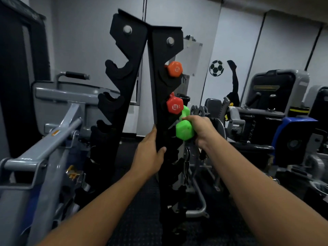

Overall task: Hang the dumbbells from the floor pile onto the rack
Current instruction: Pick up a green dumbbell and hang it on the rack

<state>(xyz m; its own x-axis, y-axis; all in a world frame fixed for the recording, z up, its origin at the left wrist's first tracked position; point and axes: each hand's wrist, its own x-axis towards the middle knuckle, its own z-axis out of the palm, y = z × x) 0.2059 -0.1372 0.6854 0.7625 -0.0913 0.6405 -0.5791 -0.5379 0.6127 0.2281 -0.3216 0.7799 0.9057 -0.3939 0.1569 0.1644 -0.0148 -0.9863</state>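
Gripping a green dumbbell [183, 129] by its handle, the right hand [201, 129] held it against the right-hand upright of the black rack [158, 82], just below a red dumbbell [174, 105] hung in a slot. An orange dumbbell [174, 68] sat in the slot above that. The left hand [149, 153] clasped the same upright's near edge, fingers curled behind it and thumb across the front. Grey gym machines [58, 112] stood around, and a football sticker [216, 68] marked the wall.

Dim indoor light, soft overall blur, wide-angle bending at edges.
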